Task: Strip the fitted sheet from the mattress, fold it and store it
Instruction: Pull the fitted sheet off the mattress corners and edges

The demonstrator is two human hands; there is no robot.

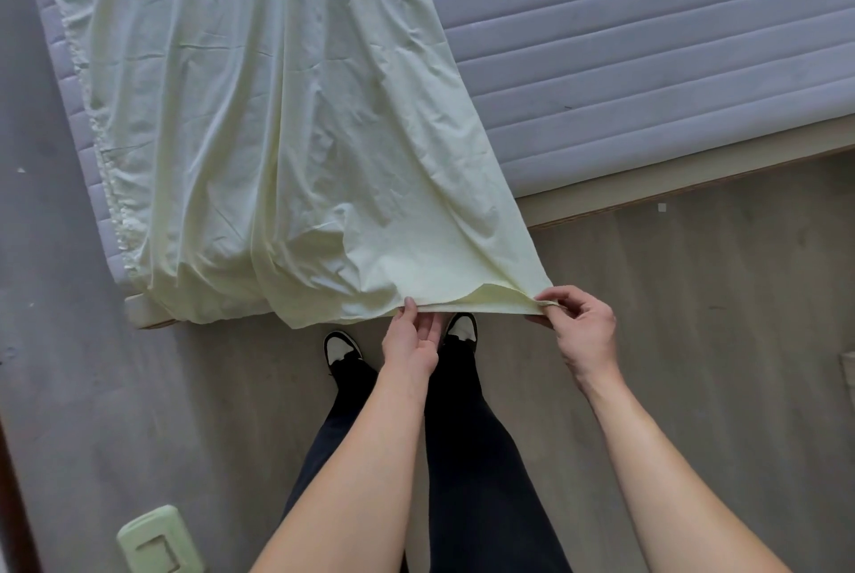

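Pale yellow fitted sheet [277, 118] lies folded lengthwise on quilted grey mattress [647, 40], near end hanging off the corner over wood floor [694, 294]. L hand [412, 341] pinches the hem w/ thumb on top; R hand [580, 327] grips the sheet's corner. Black-white shoes [342, 348] below.

The pale yellow-green fitted sheet [277, 132] lies off its corners, spread lengthwise and wrinkled over the left part of the mattress [647, 63], its gathered elastic edge running down the left side. Its near end hangs past the foot of the bed and is drawn out taut along the folded hem. The mattress is grey-lilac, quilted in long bands, bare on the right.
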